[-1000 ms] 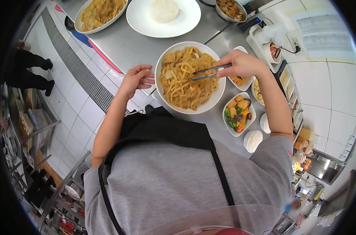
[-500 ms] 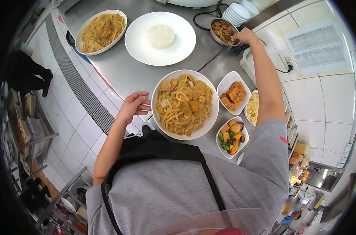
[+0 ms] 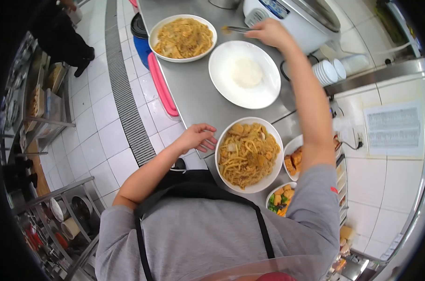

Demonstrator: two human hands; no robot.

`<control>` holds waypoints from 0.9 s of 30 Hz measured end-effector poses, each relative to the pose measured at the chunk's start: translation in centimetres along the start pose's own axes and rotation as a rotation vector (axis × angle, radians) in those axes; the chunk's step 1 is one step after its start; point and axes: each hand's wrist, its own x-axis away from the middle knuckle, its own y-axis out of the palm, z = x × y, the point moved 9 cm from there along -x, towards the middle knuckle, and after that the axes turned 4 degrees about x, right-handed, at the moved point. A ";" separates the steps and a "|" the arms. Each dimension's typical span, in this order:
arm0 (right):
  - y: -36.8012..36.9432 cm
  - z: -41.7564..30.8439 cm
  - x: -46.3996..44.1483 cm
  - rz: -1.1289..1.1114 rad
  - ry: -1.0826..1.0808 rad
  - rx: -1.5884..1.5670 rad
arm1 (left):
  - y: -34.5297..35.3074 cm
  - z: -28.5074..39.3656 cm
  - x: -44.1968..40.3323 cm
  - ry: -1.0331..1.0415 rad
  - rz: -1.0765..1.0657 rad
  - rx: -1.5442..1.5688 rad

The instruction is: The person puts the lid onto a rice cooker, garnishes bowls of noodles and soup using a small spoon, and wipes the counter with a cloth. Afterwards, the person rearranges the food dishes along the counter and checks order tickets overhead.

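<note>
My right hand (image 3: 270,33) is closed on a slim metal utensil, seemingly tongs (image 3: 240,29), with a blurred brownish bit at its tip. It hovers over the steel counter, right of a white bowl of noodles (image 3: 184,38) and beyond a white plate (image 3: 222,84) holding a round mound of rice (image 3: 246,73). Beside the left rim of a nearer bowl of noodles (image 3: 247,159), my left hand (image 3: 198,139) is open and holds nothing; whether its fingertips touch the rim I cannot tell. My right forearm hides part of the counter.
Right of the near noodles are dishes of browned slices (image 3: 293,161) and mixed vegetables (image 3: 282,199), partly covered by my arm. A large white appliance (image 3: 292,23) and stacked white cups (image 3: 326,72) stand at the back right. Another person (image 3: 62,40) stands across the aisle.
My right hand has moved from the metal bowl of brown pieces to the far side of the rice plate, now showing the utensil. The view has shifted; my left hand stays by the near noodles.
</note>
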 end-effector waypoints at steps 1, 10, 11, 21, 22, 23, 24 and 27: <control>2.0 -1.2 -2.7 -0.001 0.032 0.000 | 0.0 -0.2 -0.1 0.003 -0.002 0.013; 5.7 -7.8 -9.7 -0.199 0.051 0.163 | -0.3 -0.5 0.0 0.014 -0.017 0.062; 3.9 -6.2 -9.2 -0.144 0.040 0.147 | 0.1 -0.5 0.0 0.006 -0.040 0.055; -2.2 25.3 15.6 -0.479 0.620 0.543 | 0.5 0.1 0.0 0.008 -0.059 -0.016; -0.5 28.0 17.7 -0.434 0.665 0.445 | 0.5 0.1 0.0 0.002 -0.050 -0.013; 2.2 30.0 19.1 -0.569 0.659 0.424 | 0.5 0.2 0.0 -0.010 -0.044 -0.010; 2.2 29.2 19.6 -0.565 0.660 0.418 | 0.6 0.3 0.0 -0.010 -0.041 -0.017; 1.4 24.7 21.4 -0.558 0.810 0.438 | 0.7 0.5 0.2 -0.019 -0.029 -0.024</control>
